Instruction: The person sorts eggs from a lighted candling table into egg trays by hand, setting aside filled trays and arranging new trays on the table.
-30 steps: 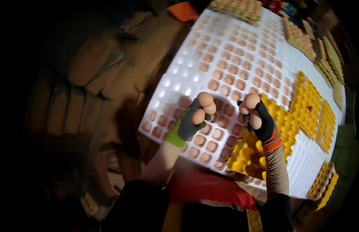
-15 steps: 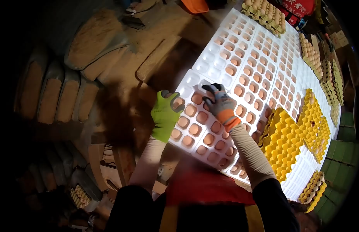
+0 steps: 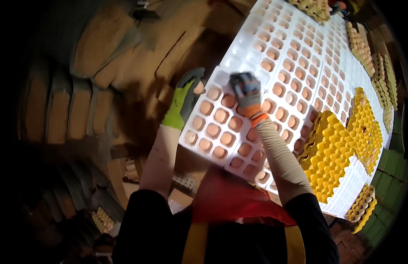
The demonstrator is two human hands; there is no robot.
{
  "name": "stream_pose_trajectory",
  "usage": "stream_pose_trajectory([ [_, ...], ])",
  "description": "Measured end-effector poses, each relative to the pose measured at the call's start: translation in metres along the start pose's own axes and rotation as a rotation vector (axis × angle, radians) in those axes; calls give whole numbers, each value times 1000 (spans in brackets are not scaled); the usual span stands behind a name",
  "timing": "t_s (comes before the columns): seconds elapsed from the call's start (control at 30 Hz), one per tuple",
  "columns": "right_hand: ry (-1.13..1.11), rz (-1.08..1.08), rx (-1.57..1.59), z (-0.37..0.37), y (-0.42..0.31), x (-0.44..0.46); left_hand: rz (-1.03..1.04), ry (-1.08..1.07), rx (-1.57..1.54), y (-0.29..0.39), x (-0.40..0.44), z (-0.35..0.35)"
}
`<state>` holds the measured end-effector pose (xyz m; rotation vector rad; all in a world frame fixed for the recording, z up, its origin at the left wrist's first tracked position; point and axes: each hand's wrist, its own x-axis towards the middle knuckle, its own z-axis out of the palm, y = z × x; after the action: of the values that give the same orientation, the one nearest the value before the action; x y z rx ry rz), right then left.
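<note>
My left hand (image 3: 184, 97), in a bright green and dark grey glove, is just off the left edge of a white foam tray (image 3: 183, 140). Its fingers curl around a brown egg (image 3: 198, 87). Over the tray's upper part is my right hand (image 3: 246, 91), in a grey glove with an orange cuff. Its fingers are bent down toward the cups and slightly blurred; what they hold, if anything, is hidden. Brown eggs (image 3: 220, 115) sit singly in the cups below and left of it. An unfilled cup (image 3: 221, 77) shows at the tray's corner.
More white trays with eggs (image 3: 296, 85) extend up and right. Yellow egg trays (image 3: 327, 154) lie stacked at the right. Egg-filled cartons (image 3: 360, 48) line the far edge. Filled sacks (image 3: 83, 108) stand at left, and a cardboard box (image 3: 120, 178) is on the floor below.
The whole view has shifted. My left hand has moved slightly away from the tray edge with its egg. My right hand's fingers, spread before, are now drawn together and pointing down.
</note>
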<state>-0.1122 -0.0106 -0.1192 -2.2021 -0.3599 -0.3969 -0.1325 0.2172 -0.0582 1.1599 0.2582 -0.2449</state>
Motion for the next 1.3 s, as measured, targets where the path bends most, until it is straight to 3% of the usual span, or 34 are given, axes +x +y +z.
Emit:
stream_pose_trajectory([
  [0.03,-134,29,-114,-6,-9,2,195,-43,177,-17,19,-6],
  [0.07,-89,-39,-94,5,6,-4,388,-82,349,-27,33,-8],
  [0.13,64,137,171,-16,-21,-13,705,-15,933,-30,34,24],
  [0.17,80,160,385,-26,-13,-16,722,-44,991,-38,32,33],
  [0.2,87,343,364,-56,-39,-20,744,-76,1048,-48,35,40],
  [0.27,119,385,429,-97,-41,-35,946,-99,1433,-52,40,37],
  [0.33,234,315,378,-146,-45,-66,977,-73,1298,-66,49,21],
  [0.4,266,224,54,-222,-68,-88,877,-70,1337,-59,43,33],
  [0.47,407,330,-152,-276,-58,-135,842,-138,1415,-69,52,22],
  [0.53,684,586,-105,-311,-45,-201,927,-103,1417,-80,63,12],
  [0.6,829,877,-304,-345,-50,-259,927,-61,1357,-75,52,31],
  [0.67,696,909,-797,-368,-33,-328,885,-70,1263,-68,23,75],
  [0.7,688,1061,-808,-372,-28,-346,869,-101,1218,-68,8,99],
  [0.8,700,1346,-231,-379,-11,-376,852,-299,1157,-85,-48,181],
  [0.83,636,1190,-463,-385,-21,-364,848,-383,1170,-96,-70,208],
  [0.87,648,1194,-450,-393,-24,-360,846,-463,1194,-106,-90,233],
  [0.93,991,991,178,-414,-27,-354,824,-565,1232,-134,-124,273],
  [0.97,1045,1009,330,-426,-39,-345,818,-542,1181,-150,-133,281],
  [1.07,1200,1092,537,-469,-35,-364,862,-506,1118,-163,-160,334],
  [1.1,1184,1085,421,-480,-18,-392,843,-493,990,-153,-182,370],
  [1.17,1189,979,283,-499,24,-477,776,-725,921,-155,-182,393],
  [1.2,1256,896,481,-521,38,-510,773,-696,999,-155,-183,403],
  [1.23,1321,814,677,-544,51,-543,977,-651,1115,-155,-180,410],
  [1.27,1328,839,579,-567,70,-589,990,-556,1123,-159,-172,402],
  [1.3,1333,867,479,-590,88,-634,864,-439,1081,-161,-166,389],
])
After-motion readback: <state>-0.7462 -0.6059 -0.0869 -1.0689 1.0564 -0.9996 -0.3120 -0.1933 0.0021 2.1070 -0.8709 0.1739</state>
